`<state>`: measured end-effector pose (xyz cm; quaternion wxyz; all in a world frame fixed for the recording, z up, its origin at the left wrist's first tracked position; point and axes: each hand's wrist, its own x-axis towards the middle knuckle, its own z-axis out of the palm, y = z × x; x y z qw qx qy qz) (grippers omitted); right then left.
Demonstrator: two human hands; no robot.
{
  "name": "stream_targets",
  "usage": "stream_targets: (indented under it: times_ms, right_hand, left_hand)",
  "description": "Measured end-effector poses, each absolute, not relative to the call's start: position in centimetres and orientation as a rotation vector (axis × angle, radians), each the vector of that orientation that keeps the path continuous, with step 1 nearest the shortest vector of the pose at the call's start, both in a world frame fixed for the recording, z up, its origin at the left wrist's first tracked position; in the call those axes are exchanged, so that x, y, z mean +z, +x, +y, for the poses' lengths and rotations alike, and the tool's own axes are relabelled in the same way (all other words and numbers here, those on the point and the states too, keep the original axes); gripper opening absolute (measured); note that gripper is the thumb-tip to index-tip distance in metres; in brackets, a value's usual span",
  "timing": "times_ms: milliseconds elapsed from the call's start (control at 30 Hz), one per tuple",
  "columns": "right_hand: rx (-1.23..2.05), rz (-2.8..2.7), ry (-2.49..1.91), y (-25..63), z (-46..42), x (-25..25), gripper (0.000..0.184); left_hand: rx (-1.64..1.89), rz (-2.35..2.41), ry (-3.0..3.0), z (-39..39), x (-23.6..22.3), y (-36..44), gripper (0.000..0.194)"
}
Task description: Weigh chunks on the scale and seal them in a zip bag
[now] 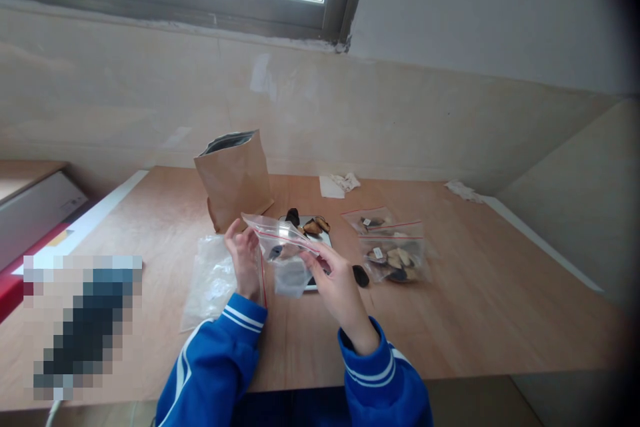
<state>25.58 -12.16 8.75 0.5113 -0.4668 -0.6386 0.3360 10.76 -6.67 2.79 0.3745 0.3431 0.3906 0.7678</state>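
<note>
A clear zip bag (pixel 286 232) with a red seal line is held up in front of me, tilted down to the right. My right hand (pixel 336 283) pinches its right end between thumb and fingers. Beside its left end, my left hand (pixel 244 259) is raised with loosely bent fingers apart; whether they touch the plastic I cannot tell. Behind the bag, a flat white-edged device (pixel 325 238) carries brown and black dried pieces (pixel 314 226), partly hidden. Flat, clear plastic bags (pixel 207 280) lie under and left of my left hand.
A brown paper bag (pixel 235 177) stands open at the back left. Filled zip bags (pixel 397 259) lie at right, near one dark piece (pixel 360 275). Crumpled tissue (pixel 346 181) lies at the back. A pixelated dark object (pixel 83 327) with a cable is at left.
</note>
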Motion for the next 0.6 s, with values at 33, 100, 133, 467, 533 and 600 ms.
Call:
stream_targets:
  times_ms: [33, 100, 133, 467, 533, 600]
  right_hand:
    - [0.808, -1.553, -1.126, 25.7, -12.1, 8.6, 0.028]
    - [0.762, -1.593, -1.159, 26.1, -12.1, 8.4, 0.028]
    - [0.726, -1.614, -1.183, 26.4, -12.1, 8.3, 0.028]
    - [0.471, -1.599, -1.252, 26.8, -12.1, 8.1, 0.03]
    - [0.457, -1.587, -1.238, 25.9, -12.3, 7.9, 0.031]
    - [0.46, -1.615, -1.212, 24.9, -12.5, 7.7, 0.032]
  left_hand:
    - [1.903, 0.992, 0.89, -6.6, 2.7, 10.7, 0.041]
    - [1.892, 1.032, 0.918, -6.6, 2.6, 10.4, 0.034]
    - [1.932, 1.074, 0.922, -6.7, 2.6, 10.2, 0.031]
    - [2.096, 1.42, 1.29, -7.3, 2.4, 10.0, 0.058]
    - [2.015, 1.286, 1.411, -7.5, 2.4, 10.4, 0.068]
    - [1.93, 1.132, 1.465, -7.8, 2.6, 10.8, 0.073]
